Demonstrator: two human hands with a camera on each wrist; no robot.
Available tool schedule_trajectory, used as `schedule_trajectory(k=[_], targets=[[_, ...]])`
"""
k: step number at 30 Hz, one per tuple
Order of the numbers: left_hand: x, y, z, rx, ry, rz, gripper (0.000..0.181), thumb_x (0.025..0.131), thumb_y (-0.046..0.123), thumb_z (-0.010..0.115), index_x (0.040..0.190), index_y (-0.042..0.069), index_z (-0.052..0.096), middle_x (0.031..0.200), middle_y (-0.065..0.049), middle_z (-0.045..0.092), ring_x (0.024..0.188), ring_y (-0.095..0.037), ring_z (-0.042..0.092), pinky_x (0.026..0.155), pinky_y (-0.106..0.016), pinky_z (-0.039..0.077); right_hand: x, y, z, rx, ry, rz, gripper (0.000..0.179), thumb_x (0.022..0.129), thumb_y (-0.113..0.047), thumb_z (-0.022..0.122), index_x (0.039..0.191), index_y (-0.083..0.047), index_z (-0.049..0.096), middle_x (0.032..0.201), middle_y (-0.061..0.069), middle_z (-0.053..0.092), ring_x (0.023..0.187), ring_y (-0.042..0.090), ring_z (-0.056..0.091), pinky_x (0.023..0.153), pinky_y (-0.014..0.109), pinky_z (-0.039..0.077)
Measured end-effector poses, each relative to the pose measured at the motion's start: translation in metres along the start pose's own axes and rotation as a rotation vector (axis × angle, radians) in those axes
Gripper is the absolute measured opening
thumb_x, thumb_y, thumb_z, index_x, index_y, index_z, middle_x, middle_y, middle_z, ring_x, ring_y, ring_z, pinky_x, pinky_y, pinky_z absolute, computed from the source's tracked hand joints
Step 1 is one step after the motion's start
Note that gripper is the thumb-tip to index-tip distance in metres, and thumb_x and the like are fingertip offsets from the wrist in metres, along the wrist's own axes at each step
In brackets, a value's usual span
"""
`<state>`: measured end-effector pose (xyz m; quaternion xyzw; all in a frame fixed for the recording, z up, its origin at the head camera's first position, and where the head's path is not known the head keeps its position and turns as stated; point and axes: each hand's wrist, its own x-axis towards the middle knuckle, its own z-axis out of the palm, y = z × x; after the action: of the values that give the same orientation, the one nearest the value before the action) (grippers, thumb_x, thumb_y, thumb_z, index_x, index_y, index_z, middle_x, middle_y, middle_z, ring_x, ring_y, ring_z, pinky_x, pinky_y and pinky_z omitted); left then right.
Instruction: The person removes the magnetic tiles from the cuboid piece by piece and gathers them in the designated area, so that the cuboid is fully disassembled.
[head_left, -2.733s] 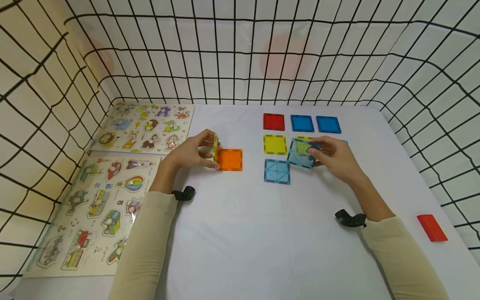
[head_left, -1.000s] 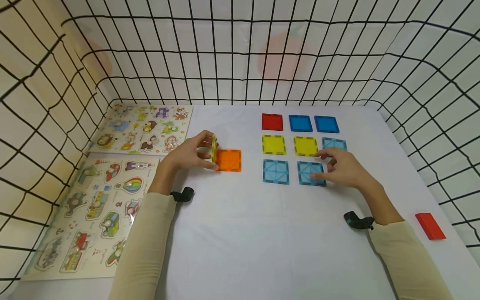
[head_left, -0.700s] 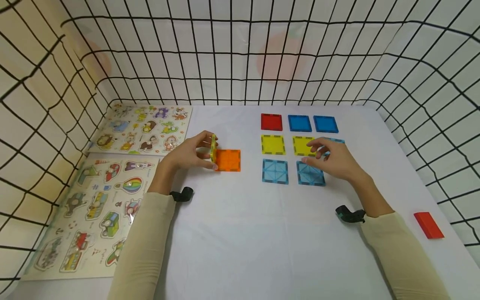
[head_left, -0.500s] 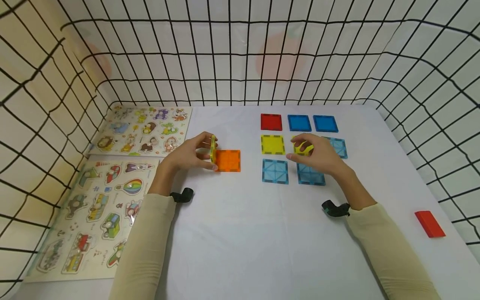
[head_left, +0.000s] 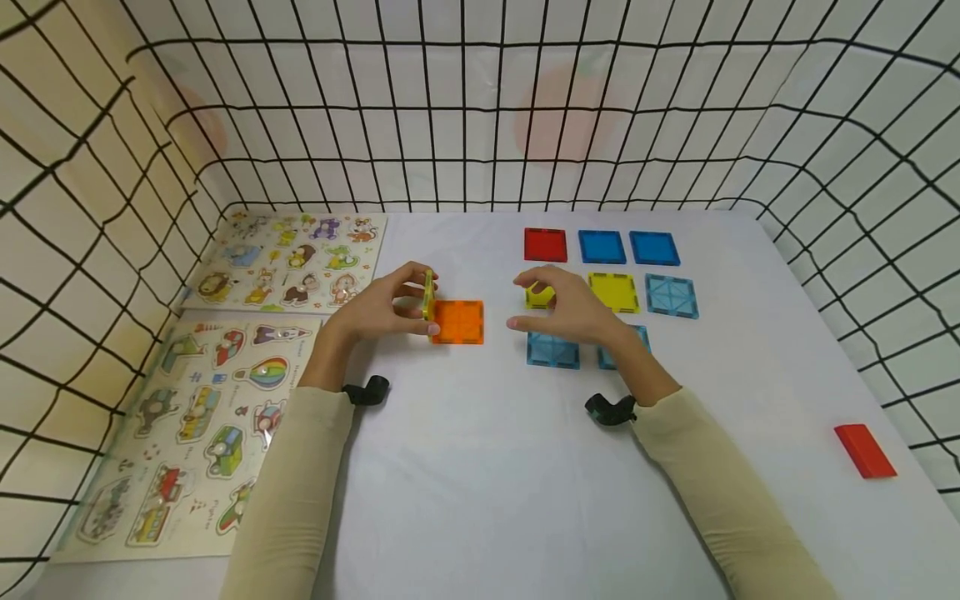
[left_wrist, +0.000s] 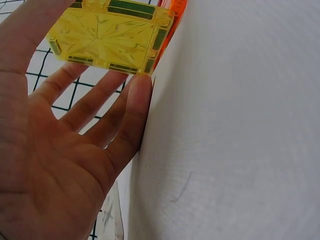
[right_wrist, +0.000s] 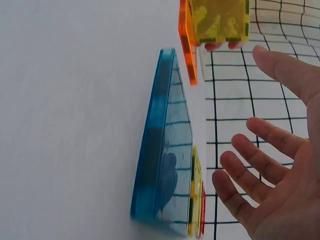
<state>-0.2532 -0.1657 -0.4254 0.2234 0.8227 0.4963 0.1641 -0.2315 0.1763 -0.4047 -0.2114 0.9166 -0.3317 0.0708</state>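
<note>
In the head view my left hand holds a translucent yellow magnetic tile upright at the left edge of an orange magnetic tile, which lies flat. The left wrist view shows thumb and fingers at the edges of that yellow tile. My right hand hovers with nothing in it, thumb and fingers spread apart. Partly hidden beneath it are a flat yellow tile and a light blue tile. A second light blue tile is mostly covered by the right wrist.
A red tile and two blue tiles form the back row. Another yellow tile and a light blue tile lie right of the hand. Picture boards are at left, a red block at right. Black wire mesh surrounds the table.
My right hand set down a light blue tile in the front row, released it, and moved left over the tiles toward the orange one. The left hand has kept its hold on the upright yellow tile.
</note>
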Motion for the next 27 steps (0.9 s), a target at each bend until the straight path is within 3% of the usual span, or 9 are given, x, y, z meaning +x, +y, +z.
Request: schedule_trajectory(k=[9, 20, 27], targets=[[0.002, -0.001, 0.001, -0.016, -0.001, 0.011, 0.08, 0.079, 0.025, 0.092, 0.143, 0.013, 0.045, 0.14, -0.01, 0.056, 0.132, -0.026, 0.055, 0.104, -0.043, 0.056, 0.014, -0.018, 0.012, -0.02, -0.052, -0.001, 0.08, 0.08, -0.055, 0.082, 0.146, -0.019, 0.055, 0.148, 0.002, 0.054, 0.133, 0.027, 0.05, 0.107, 0.052, 0.05], [0.004, 0.0, 0.001, -0.025, 0.011, -0.037, 0.085, 0.078, 0.017, 0.091, 0.147, 0.013, 0.041, 0.145, -0.013, 0.053, 0.134, -0.031, 0.053, 0.107, -0.049, 0.053, 0.027, -0.024, 0.027, -0.016, -0.088, -0.05, 0.08, 0.08, -0.054, 0.081, 0.147, -0.019, 0.055, 0.147, 0.004, 0.056, 0.132, 0.027, 0.051, 0.109, 0.052, 0.048], [0.003, -0.002, 0.0, -0.016, 0.011, -0.002, 0.081, 0.078, 0.023, 0.092, 0.141, 0.013, 0.043, 0.137, -0.011, 0.058, 0.128, -0.028, 0.058, 0.104, -0.045, 0.056, 0.035, -0.029, 0.037, -0.014, -0.138, -0.027, 0.083, 0.078, -0.057, 0.083, 0.148, -0.021, 0.055, 0.146, 0.003, 0.053, 0.13, 0.024, 0.05, 0.108, 0.05, 0.049]])
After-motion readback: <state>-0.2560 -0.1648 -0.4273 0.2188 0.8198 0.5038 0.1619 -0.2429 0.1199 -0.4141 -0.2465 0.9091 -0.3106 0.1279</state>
